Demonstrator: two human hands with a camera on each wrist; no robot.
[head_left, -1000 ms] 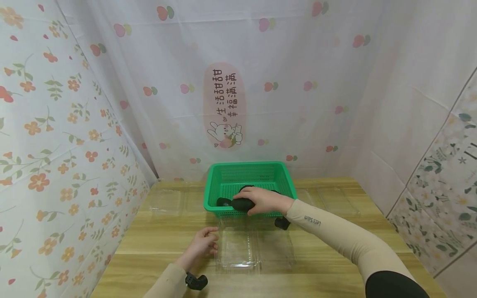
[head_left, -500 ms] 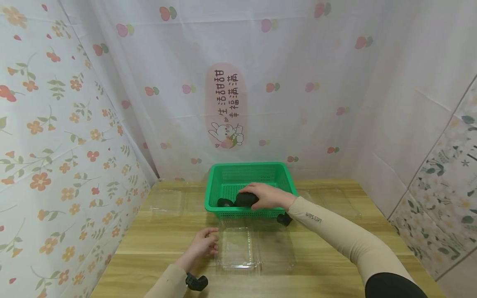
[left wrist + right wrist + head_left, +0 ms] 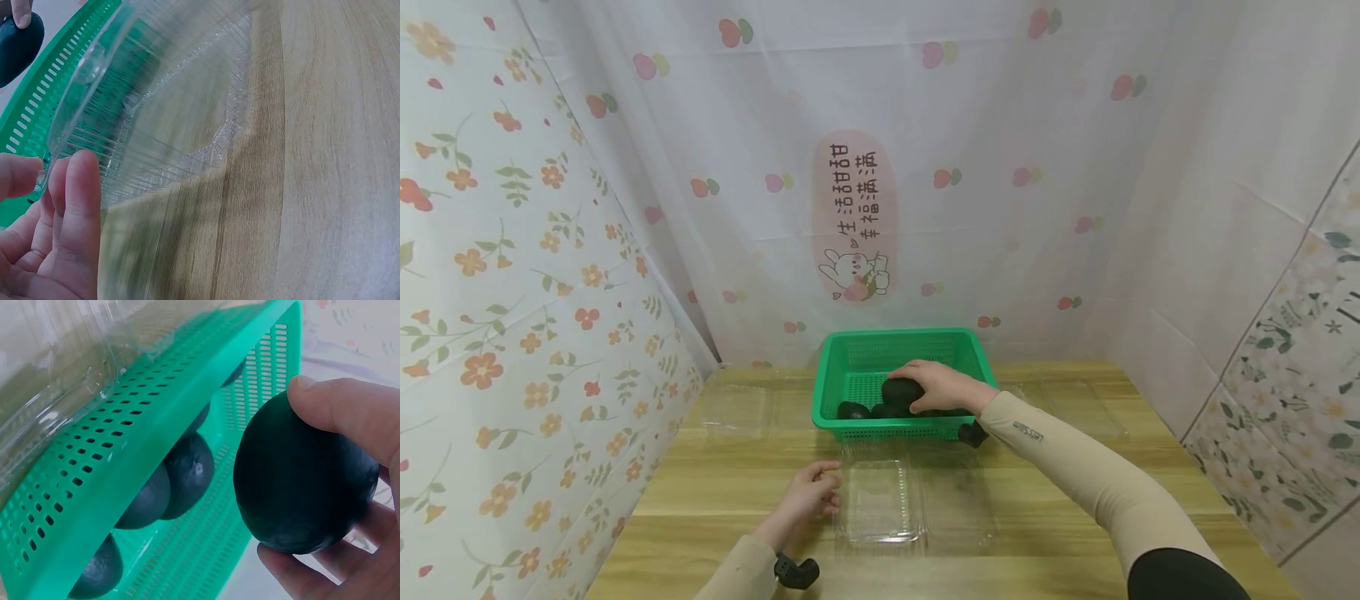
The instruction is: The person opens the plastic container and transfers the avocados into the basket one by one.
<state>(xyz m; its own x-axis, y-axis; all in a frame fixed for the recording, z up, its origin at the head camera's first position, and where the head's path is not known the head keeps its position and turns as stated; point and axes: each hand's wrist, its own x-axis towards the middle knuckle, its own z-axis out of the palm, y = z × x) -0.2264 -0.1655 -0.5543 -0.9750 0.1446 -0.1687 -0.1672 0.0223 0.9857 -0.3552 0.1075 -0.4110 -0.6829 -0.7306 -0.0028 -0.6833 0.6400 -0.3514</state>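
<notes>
My right hand (image 3: pixel 943 387) grips a dark, egg-shaped avocado (image 3: pixel 303 478), thumb on one side and fingers on the other, above the front part of a green slotted basket (image 3: pixel 895 333). Several more dark avocados (image 3: pixel 187 475) lie along the basket's near wall; the forearm partly covers them in the head view. In front of the basket, an opened clear plastic clamshell box (image 3: pixel 880 500) lies on the table. At its left side, my left hand (image 3: pixel 811 490) pinches the box's edge between thumb and fingertips, as the left wrist view shows.
Further clear plastic boxes lie on the wooden table (image 3: pixel 700 500) on both sides of the basket, one box (image 3: pixel 737 407) at the left and another box (image 3: pixel 1078 404) at the right. Patterned curtains (image 3: pixel 760 108) hang behind and beside the table.
My right hand has moved up and back from the basket's front rim with the avocado, showing another avocado below it. My left hand has stayed at the box's edge.
</notes>
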